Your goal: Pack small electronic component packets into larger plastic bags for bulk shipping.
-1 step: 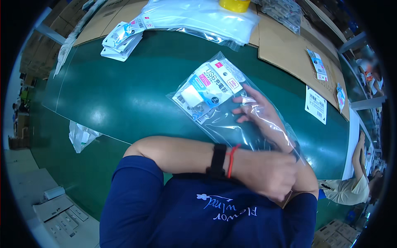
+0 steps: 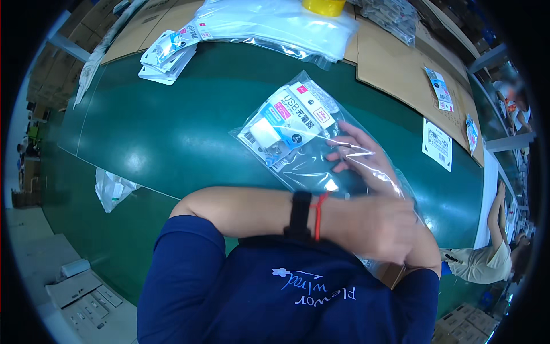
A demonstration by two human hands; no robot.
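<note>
Plainly, a glossy clear bag (image 2: pixel 314 166) holds printed packets (image 2: pixel 293 117), right fingers (image 2: pixel 360 134) spread behind its film (image 2: pixel 362 153), left fingers (image 2: pixel 403 234) blurred, grip unclear.

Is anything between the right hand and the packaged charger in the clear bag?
No solid obstacle shows: the right hand sits beside the packaged charger. Film of the clear bag covers both; whether a layer also separates them can't be told.
</note>
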